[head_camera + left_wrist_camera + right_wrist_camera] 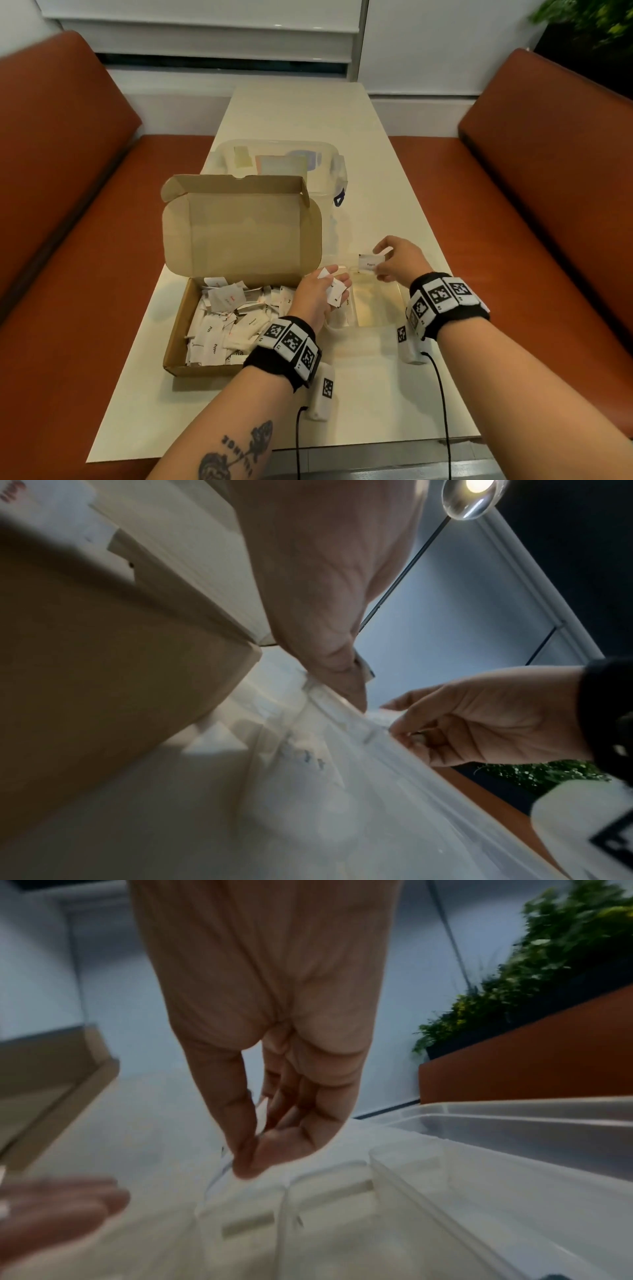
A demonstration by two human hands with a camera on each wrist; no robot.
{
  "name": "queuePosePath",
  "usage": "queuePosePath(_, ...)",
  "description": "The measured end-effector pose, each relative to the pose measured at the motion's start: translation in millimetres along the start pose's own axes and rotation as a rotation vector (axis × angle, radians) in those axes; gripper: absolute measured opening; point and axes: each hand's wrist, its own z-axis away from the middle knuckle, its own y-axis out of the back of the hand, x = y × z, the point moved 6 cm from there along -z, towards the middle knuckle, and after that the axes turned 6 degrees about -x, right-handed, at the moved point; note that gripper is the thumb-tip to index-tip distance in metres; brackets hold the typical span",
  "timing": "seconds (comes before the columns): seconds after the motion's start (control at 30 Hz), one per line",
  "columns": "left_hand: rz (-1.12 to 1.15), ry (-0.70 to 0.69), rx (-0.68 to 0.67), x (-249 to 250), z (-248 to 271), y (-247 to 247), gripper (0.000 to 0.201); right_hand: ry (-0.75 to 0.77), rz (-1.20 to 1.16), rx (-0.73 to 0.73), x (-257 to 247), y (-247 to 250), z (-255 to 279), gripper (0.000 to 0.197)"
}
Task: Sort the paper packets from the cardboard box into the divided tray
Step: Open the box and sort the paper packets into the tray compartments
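An open cardboard box sits left of centre, full of several white paper packets. The clear divided tray lies to its right between my hands. My left hand hovers over the box's right edge and holds a few packets against its fingers. My right hand is above the tray's far end, pinching one packet printed "Pepper" between thumb and fingers. In the right wrist view the fingers close on the packet's thin edge above the tray's compartments.
A clear lidded storage tub stands behind the box's raised lid. The narrow cream table runs between two orange bench seats. Green plants line the right side. Wrist cables hang off the near table edge.
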Motion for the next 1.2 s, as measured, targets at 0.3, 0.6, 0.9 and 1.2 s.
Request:
queuePosePath(0.3,0.052,0.016,0.005,-2,1,2,0.035,0.01,0.519,-0.153,-15,-23,-14,0.022)
queuePosePath(0.6,0.044,0.009,0.0,-1,0,2,0.035,0.028,0.758,-0.152,-31,-30,-23,0.021)
queuePosePath(0.9,0.056,0.007,-0.014,-2,-2,2,0.035,0.064,0.872,-0.131,-34,-32,-17,0.026)
queuePosePath(1.2,0.061,0.01,-0.008,-2,-1,2,0.036,0.06,0.784,-0.219,-43,-31,-12,0.027)
